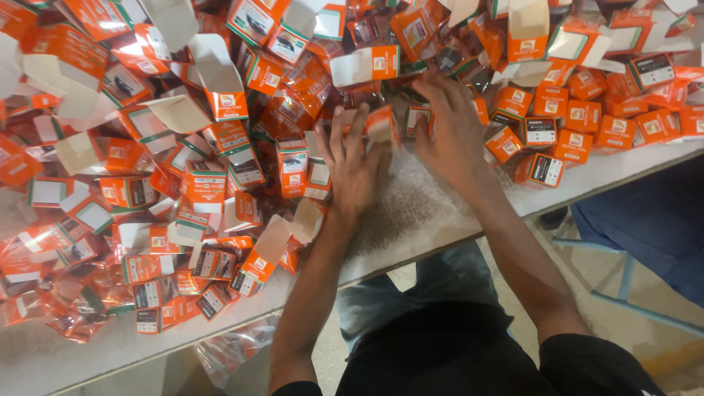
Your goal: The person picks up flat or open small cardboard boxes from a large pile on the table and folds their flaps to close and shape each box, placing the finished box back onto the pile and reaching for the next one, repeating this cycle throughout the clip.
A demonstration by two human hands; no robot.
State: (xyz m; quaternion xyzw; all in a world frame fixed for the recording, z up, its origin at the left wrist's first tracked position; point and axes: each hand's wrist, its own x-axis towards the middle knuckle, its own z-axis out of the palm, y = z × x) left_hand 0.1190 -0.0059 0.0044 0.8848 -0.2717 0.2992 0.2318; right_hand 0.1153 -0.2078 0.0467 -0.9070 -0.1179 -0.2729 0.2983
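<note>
Two bare hands meet over one small orange carton [381, 125] at the back of a speckled table [418, 213]. Fingers of the left hand [354, 165] lie spread and flat, their tips touching the carton's near side, not closed around it; the right hand [451, 132] curves loosely over the neighbouring boxes, and whether it pinches anything cannot be told (its fingertips are hidden among them). The carton stands tilted between the two hands, orange with a pale panel, blurred.

Directly below the hands lies the only bare stretch of tabletop, running to the table's front edge [440, 246] just above the person's lap. Left of the left hand, a deep heap of open orange cartons [205, 169] with white flaps up reaches nearly to that edge. Right of the right hand, closed orange boxes [579, 125] sit in tidier rows. Crumpled orange wrappers [66, 308] gather at the far left.
</note>
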